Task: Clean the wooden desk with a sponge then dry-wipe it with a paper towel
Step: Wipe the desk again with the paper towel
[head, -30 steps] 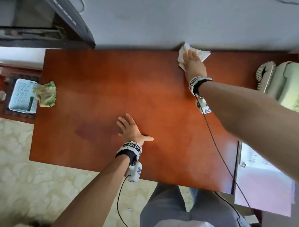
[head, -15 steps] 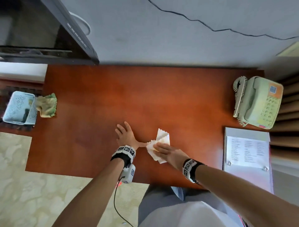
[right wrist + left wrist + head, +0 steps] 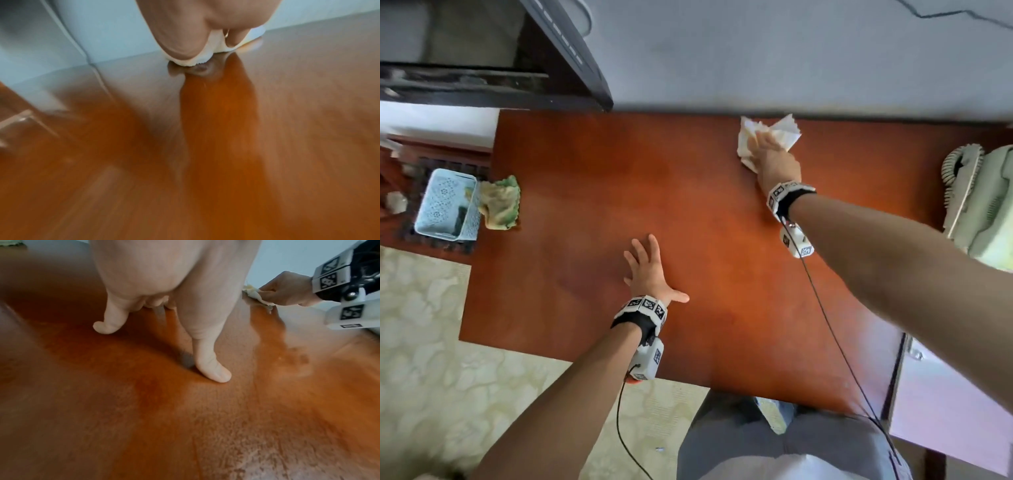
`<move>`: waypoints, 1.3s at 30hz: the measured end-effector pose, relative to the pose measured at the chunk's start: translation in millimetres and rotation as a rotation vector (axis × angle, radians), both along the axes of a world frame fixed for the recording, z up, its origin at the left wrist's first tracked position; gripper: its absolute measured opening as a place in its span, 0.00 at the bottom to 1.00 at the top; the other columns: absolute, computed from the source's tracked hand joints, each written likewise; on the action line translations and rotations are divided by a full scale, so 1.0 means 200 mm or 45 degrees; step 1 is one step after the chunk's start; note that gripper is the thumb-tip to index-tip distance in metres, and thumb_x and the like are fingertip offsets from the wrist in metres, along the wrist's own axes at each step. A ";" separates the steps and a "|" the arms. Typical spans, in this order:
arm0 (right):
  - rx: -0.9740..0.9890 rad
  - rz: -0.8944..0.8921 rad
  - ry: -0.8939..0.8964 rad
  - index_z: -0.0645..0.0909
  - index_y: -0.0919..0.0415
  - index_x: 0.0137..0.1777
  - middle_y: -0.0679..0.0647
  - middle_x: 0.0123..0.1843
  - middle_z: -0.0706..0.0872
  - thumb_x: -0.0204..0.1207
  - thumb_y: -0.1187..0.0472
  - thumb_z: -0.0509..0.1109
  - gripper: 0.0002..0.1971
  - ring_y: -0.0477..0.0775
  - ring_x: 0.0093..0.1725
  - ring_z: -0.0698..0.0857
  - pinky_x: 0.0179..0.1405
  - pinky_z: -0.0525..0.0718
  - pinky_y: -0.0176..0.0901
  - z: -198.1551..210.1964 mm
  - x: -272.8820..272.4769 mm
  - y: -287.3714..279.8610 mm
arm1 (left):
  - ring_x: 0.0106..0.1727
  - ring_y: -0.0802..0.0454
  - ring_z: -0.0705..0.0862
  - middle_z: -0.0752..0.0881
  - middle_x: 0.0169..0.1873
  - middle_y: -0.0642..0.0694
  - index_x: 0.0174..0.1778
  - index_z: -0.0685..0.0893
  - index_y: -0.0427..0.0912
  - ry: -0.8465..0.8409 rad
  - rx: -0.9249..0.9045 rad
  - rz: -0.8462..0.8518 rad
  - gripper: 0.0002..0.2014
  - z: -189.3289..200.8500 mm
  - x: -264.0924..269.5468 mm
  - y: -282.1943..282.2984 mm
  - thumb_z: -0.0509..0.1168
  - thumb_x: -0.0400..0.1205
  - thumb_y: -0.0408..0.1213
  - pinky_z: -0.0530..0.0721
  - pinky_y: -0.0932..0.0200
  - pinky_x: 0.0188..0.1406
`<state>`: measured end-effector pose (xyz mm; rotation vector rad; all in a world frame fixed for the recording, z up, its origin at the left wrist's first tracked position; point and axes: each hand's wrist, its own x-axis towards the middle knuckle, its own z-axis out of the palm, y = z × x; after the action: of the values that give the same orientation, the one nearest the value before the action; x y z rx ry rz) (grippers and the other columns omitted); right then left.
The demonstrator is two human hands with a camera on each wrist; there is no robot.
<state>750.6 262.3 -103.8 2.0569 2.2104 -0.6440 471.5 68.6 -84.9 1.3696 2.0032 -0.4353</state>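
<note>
— Where was the paper towel (image 3: 779, 134)?

— It lay crumpled on the wooden desk (image 3: 592, 205), right at the far edge by the wall, to the right of the middle. The right hand (image 3: 777, 164) was pressed down on top of it with the arm stretched out; the right wrist view showed the white paper bunched under the palm and fingers, though whether they curled round it or only pushed on it could not be told.

— And the left hand (image 3: 649, 270)?

— It rested flat on the desk nearer the front edge, fingers spread and straight, thumb out to the side, holding nothing.

— What else was there?

— A yellow-green sponge (image 3: 500, 202) sat at the desk's left edge, just beside a pale blue basket (image 3: 445, 205). A telephone (image 3: 983, 205) stood at the right edge, with a clipboard of papers (image 3: 945, 404) nearer the person.
</note>
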 end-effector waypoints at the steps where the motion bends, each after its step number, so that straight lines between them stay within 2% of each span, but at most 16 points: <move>1: 0.002 0.019 -0.041 0.52 0.43 0.86 0.44 0.88 0.53 0.85 0.69 0.56 0.34 0.48 0.85 0.59 0.69 0.79 0.62 0.01 0.01 0.09 | 0.87 0.35 0.33 0.30 0.86 0.43 0.87 0.32 0.55 -0.004 0.003 0.000 0.80 -0.01 -0.01 0.00 0.90 0.55 0.50 0.60 0.19 0.77; 5: -0.009 -0.038 -0.162 0.48 0.48 0.87 0.49 0.88 0.50 0.83 0.72 0.58 0.37 0.52 0.85 0.59 0.64 0.83 0.61 0.03 -0.02 0.20 | 0.87 0.35 0.34 0.30 0.86 0.43 0.87 0.32 0.55 -0.009 0.006 -0.011 0.80 -0.03 -0.01 0.01 0.90 0.54 0.50 0.60 0.19 0.76; 8: 0.018 0.075 -0.149 0.48 0.49 0.87 0.49 0.88 0.52 0.89 0.61 0.55 0.30 0.50 0.87 0.53 0.70 0.77 0.56 0.01 -0.08 0.05 | 0.87 0.35 0.33 0.29 0.86 0.43 0.87 0.31 0.55 -0.023 -0.016 -0.004 0.80 -0.02 -0.02 0.01 0.90 0.56 0.50 0.59 0.20 0.78; 10: -0.033 0.223 -0.081 0.51 0.46 0.87 0.46 0.88 0.52 0.88 0.62 0.58 0.31 0.47 0.87 0.50 0.68 0.79 0.55 -0.07 -0.13 -0.16 | 0.87 0.35 0.32 0.28 0.86 0.43 0.87 0.30 0.55 -0.020 -0.036 -0.009 0.80 -0.01 -0.01 0.01 0.90 0.56 0.51 0.58 0.20 0.79; 12: -0.049 0.404 -0.048 0.47 0.46 0.87 0.45 0.89 0.48 0.85 0.67 0.58 0.36 0.48 0.87 0.46 0.70 0.80 0.55 -0.14 -0.20 -0.41 | 0.87 0.35 0.32 0.27 0.86 0.43 0.86 0.30 0.55 -0.026 -0.049 -0.015 0.80 0.00 -0.01 0.01 0.90 0.56 0.51 0.58 0.20 0.79; 14: -0.038 0.574 0.016 0.46 0.47 0.88 0.45 0.89 0.44 0.83 0.73 0.56 0.39 0.48 0.87 0.43 0.78 0.72 0.49 -0.14 -0.26 -0.66 | 0.87 0.35 0.32 0.27 0.85 0.43 0.86 0.29 0.55 -0.037 -0.054 -0.017 0.80 0.02 -0.02 0.01 0.90 0.56 0.51 0.57 0.20 0.79; 16: -0.094 0.674 0.109 0.47 0.47 0.88 0.44 0.89 0.42 0.80 0.78 0.55 0.42 0.47 0.87 0.42 0.79 0.66 0.43 -0.07 -0.30 -0.94 | 0.87 0.35 0.32 0.27 0.85 0.43 0.86 0.29 0.55 -0.037 -0.057 -0.028 0.80 0.03 -0.02 0.01 0.89 0.56 0.52 0.57 0.20 0.79; 18: -0.127 0.737 0.210 0.49 0.48 0.88 0.43 0.88 0.43 0.78 0.80 0.56 0.43 0.46 0.87 0.41 0.79 0.63 0.42 -0.02 -0.33 -1.22 | 0.87 0.34 0.31 0.26 0.85 0.44 0.86 0.28 0.55 -0.048 -0.069 -0.027 0.80 0.04 -0.02 0.01 0.89 0.57 0.53 0.56 0.19 0.79; 21: -0.166 0.760 0.300 0.53 0.49 0.87 0.43 0.88 0.47 0.77 0.80 0.61 0.43 0.45 0.86 0.41 0.83 0.54 0.43 -0.10 -0.32 -1.52 | 0.86 0.34 0.31 0.26 0.85 0.44 0.86 0.28 0.54 -0.046 -0.072 -0.030 0.80 0.06 -0.01 0.01 0.88 0.57 0.56 0.54 0.19 0.79; 23: -0.173 0.722 0.318 0.57 0.49 0.87 0.43 0.88 0.50 0.75 0.80 0.63 0.44 0.45 0.86 0.45 0.84 0.57 0.45 -0.13 -0.30 -1.61 | 0.86 0.34 0.31 0.26 0.85 0.43 0.86 0.28 0.54 -0.040 -0.073 -0.039 0.80 0.06 -0.01 0.02 0.88 0.57 0.54 0.54 0.20 0.79; 26: -0.145 0.741 0.282 0.54 0.48 0.87 0.43 0.88 0.48 0.77 0.80 0.59 0.43 0.46 0.87 0.49 0.80 0.70 0.49 -0.08 -0.27 -1.53 | 0.87 0.34 0.31 0.26 0.85 0.43 0.86 0.28 0.54 -0.032 -0.066 -0.052 0.80 0.06 -0.02 0.01 0.89 0.57 0.54 0.55 0.20 0.79; 28: -0.169 0.620 0.217 0.48 0.45 0.88 0.41 0.88 0.43 0.81 0.77 0.54 0.41 0.45 0.87 0.44 0.77 0.72 0.49 -0.08 -0.27 -1.39 | 0.87 0.33 0.32 0.27 0.85 0.43 0.86 0.28 0.54 -0.030 -0.072 -0.077 0.81 0.05 -0.01 0.01 0.89 0.56 0.54 0.57 0.20 0.78; 31: -0.076 0.404 0.154 0.49 0.45 0.88 0.41 0.88 0.48 0.86 0.70 0.53 0.34 0.45 0.87 0.46 0.74 0.77 0.51 -0.10 -0.30 -1.07 | 0.88 0.32 0.38 0.33 0.87 0.41 0.87 0.32 0.53 0.011 -0.079 -0.146 0.78 0.07 -0.04 0.03 0.88 0.57 0.56 0.65 0.27 0.80; 34: -0.033 0.204 0.078 0.50 0.44 0.88 0.40 0.89 0.48 0.84 0.75 0.53 0.37 0.44 0.87 0.47 0.73 0.77 0.51 -0.10 -0.29 -0.65 | 0.89 0.35 0.48 0.41 0.89 0.44 0.89 0.40 0.53 0.014 -0.027 -0.283 0.72 0.12 -0.17 0.09 0.87 0.61 0.56 0.66 0.33 0.82; 37: 0.041 0.057 -0.034 0.51 0.45 0.87 0.42 0.88 0.50 0.83 0.76 0.55 0.38 0.44 0.87 0.49 0.71 0.80 0.52 -0.07 -0.28 -0.23 | 0.88 0.36 0.38 0.30 0.87 0.47 0.87 0.34 0.59 0.089 0.038 -0.288 0.76 0.15 -0.35 0.18 0.88 0.59 0.55 0.60 0.23 0.79; 39: 0.050 -0.053 -0.031 0.50 0.45 0.87 0.44 0.88 0.52 0.82 0.76 0.53 0.39 0.46 0.87 0.49 0.68 0.81 0.53 -0.07 -0.27 -0.02 | 0.87 0.34 0.35 0.28 0.86 0.46 0.86 0.30 0.60 0.081 -0.007 -0.252 0.78 0.12 -0.44 0.23 0.89 0.58 0.52 0.59 0.23 0.80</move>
<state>697.1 258.0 -118.2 2.1225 2.1897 -0.5802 383.9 114.0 -60.2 1.5754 1.9225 -0.5794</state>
